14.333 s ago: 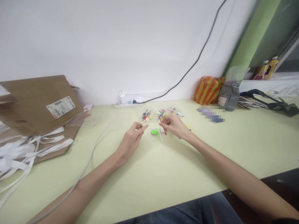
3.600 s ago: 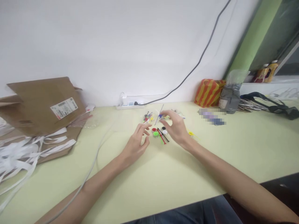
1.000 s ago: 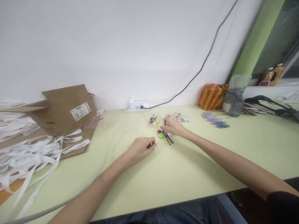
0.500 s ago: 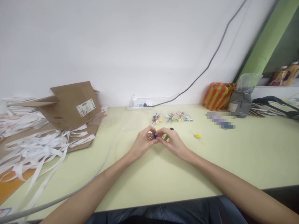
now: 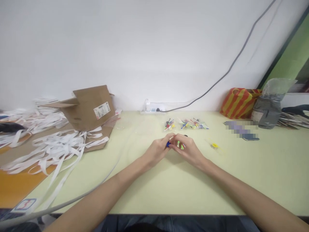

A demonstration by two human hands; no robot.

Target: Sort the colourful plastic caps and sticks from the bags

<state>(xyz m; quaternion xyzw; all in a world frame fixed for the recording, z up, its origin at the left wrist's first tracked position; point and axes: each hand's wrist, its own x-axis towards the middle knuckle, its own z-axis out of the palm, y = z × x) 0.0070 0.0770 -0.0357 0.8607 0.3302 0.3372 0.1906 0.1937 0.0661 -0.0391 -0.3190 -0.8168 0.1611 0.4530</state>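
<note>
Pinching a little blue piece (image 5: 168, 144) with the left hand (image 5: 155, 151), over the pale green table (image 5: 178, 190). Meeting the left fingers with bent fingers of the right hand (image 5: 191, 150); cannot tell if pinching too. Just behind, bright green bits (image 5: 182, 146), partly hidden. To the right, a yellow piece (image 5: 214, 146). Farther back, clear bags (image 5: 194, 124) of colorful bits.

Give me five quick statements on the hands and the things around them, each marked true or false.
1. A small blue piece is at the fingertips of the left hand. True.
2. The right hand is far from the left. False: the right hand is close beside it.
3. The cardboard box stands left of the power strip. True.
4. The striped bag is green and white. False: the striped bag is red and yellow.
5. Both hands are bare. True.
</note>
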